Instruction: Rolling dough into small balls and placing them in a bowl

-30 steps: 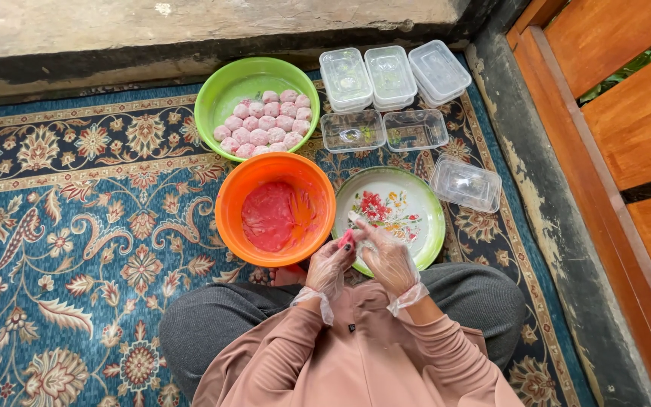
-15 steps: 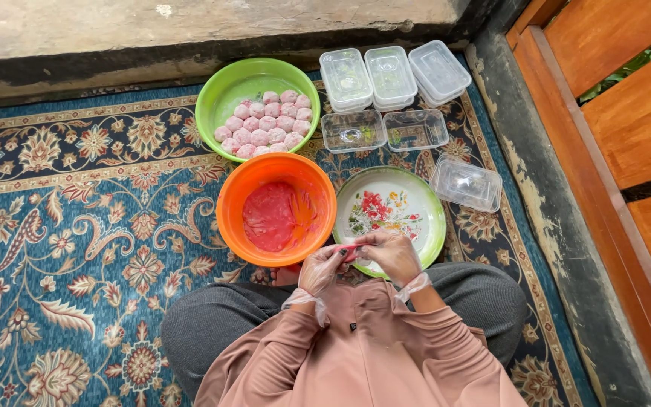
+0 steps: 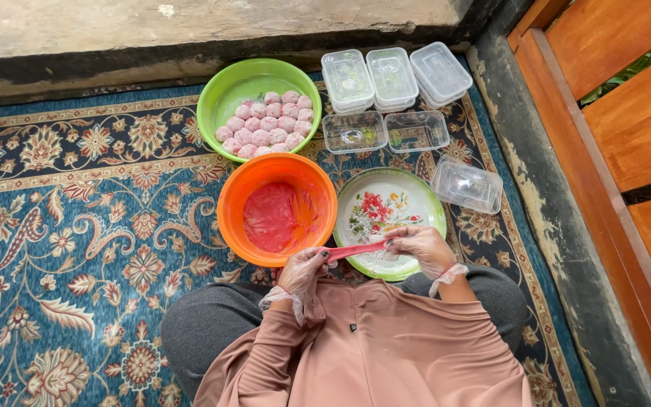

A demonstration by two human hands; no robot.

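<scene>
Pink dough strip [image 3: 356,249] stretched between two gloved hands.

Left hand [image 3: 304,270] and right hand [image 3: 421,249] each pinch shut on one end, holding it over the near rim of the flowered plate [image 3: 386,197], just right of the orange bowl [image 3: 229,207] of pink dough; the green bowl [image 3: 224,94] of pink balls sits farther off.

Dough strip [image 3: 356,249] betw. hands, over plate [image 3: 423,205] edge; dough bowl [image 3: 236,197] left; ball bowl [image 3: 229,89] behind.

Clear rectangular plastic containers [image 3: 393,98]: three lidded at 12 o'clock, two open just below, one [image 3: 467,184] at 2 o'clock
</scene>
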